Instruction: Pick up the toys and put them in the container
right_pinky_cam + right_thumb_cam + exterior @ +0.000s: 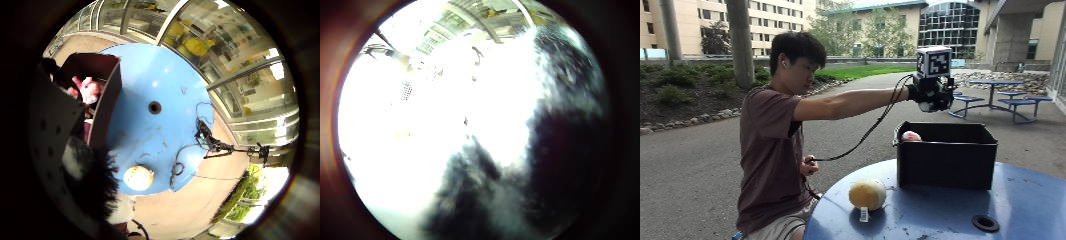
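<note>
My gloved right hand (931, 93) is stretched out above the open black container (946, 155) and grips a black and white plush toy (928, 105). Its fur fills much of the thumb side palm view (555, 130) and edges the other palm view (82, 165). A pink and white toy (911, 136) lies inside the container (105, 95), and shows there in the palm view too (88, 90). A round cream plush toy (867, 194) with a tag sits on the blue table (1019, 200) in front of the container, also in the palm view (138, 177).
The round blue table (165, 70) has a centre hole (985, 222). The container stands near its far side. A cable runs from the hand to the person's lap. Picnic tables (1003, 97) stand on pavement behind.
</note>
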